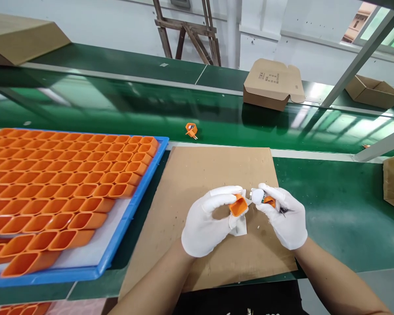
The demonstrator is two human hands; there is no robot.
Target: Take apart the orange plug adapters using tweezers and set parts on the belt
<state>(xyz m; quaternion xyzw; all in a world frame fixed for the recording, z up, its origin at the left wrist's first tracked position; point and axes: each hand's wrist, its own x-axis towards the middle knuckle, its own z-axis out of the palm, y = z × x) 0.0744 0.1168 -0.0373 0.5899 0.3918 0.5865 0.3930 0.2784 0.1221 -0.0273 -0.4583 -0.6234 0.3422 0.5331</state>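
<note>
Orange shell (238,205) in left hand (206,224); carton (264,97) bears small illegible print (271,78).

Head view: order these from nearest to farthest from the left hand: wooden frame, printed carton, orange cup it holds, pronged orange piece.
1. Orange cup: in the left hand.
2. Pronged orange piece: ahead, on green surface.
3. Printed carton: farther back, right.
4. Wooden frame: by back wall.

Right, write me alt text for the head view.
A white-gloved left hand holds an open orange shell and a white-gloved right hand a small orange part with a white disc, over a cardboard sheet on a green bench. A blue tray with rows of similar shells lies to the left.
</note>
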